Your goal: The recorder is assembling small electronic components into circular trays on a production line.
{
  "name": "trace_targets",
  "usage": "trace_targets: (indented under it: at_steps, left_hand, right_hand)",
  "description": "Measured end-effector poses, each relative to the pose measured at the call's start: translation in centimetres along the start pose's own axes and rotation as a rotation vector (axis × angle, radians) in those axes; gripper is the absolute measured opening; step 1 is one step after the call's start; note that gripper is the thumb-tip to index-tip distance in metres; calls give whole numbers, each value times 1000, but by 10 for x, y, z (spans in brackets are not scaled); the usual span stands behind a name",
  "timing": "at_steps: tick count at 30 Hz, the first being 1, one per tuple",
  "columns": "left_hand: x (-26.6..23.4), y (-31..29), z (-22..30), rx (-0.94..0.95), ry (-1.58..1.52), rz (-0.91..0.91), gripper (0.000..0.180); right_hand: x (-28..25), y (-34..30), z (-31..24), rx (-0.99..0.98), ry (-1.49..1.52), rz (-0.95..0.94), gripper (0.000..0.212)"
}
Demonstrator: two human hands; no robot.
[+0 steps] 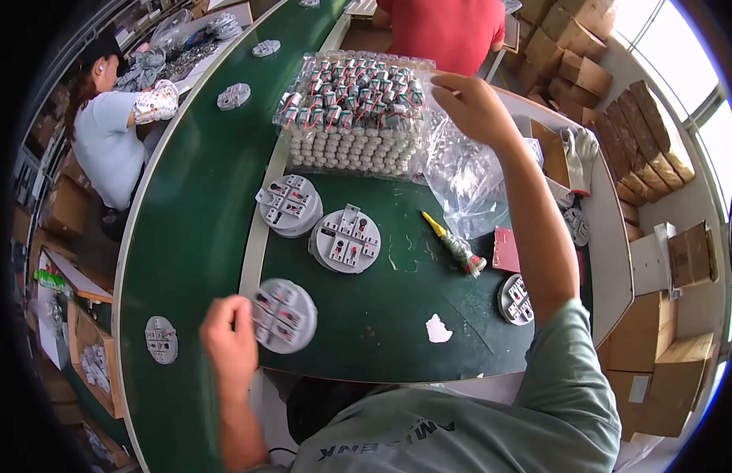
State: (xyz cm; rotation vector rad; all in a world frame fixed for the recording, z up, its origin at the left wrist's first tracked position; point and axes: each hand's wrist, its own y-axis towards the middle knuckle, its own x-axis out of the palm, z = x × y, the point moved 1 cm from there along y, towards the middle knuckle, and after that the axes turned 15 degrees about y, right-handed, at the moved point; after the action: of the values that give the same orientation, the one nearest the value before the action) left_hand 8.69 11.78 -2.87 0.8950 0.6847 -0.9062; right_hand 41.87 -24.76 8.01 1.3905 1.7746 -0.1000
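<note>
At lower left, the left hand (230, 343) pinches a round grey socket plate (283, 314); two more plates (317, 224) lie mid-frame. Upper centre, the right hand (474, 106) — fingers curled — touches a clear tray (352, 110) packed with small components, beside a crumpled plastic bag (463, 180) — a yellow screwdriver (453, 243) below.

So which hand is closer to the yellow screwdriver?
Right. The right hand is up by the tray of small parts, above the yellow screwdriver. The left hand is farther away, holding a round grey disc.

round grey disc (283, 314) | flat on green table edge | left hand (230, 340) grips it
</note>
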Motion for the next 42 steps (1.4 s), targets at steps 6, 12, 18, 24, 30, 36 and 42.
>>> trace_targets:
  at_steps: [6,12,18,24,30,36,42]
  left_hand:
    - [45,-65,36,-148,18,37,5]
    - [65,-73,38,-77,59,210,17]
    - [66,-71,29,42,65,151,36]
    - [58,-70,33,128,78,-27,69]
    - [58,-65,30,212,115,-162,96]
    - [53,-72,26,145,52,-173,104]
    - [52,-71,15,66,-194,-241,108]
  right_hand:
    - [39,53,39,38,-191,-169,35]
    - [31,42,56,-86,-174,-35,39]
    - [5,0,12,142,365,91,29]
    - [56,-162,-81,671,595,-429,29]
    - [109,-238,-60,325,377,-384,38]
    - [108,-238,-56,-57,99,-366,39]
    - [118,-227,-108,264,361,-415,29]
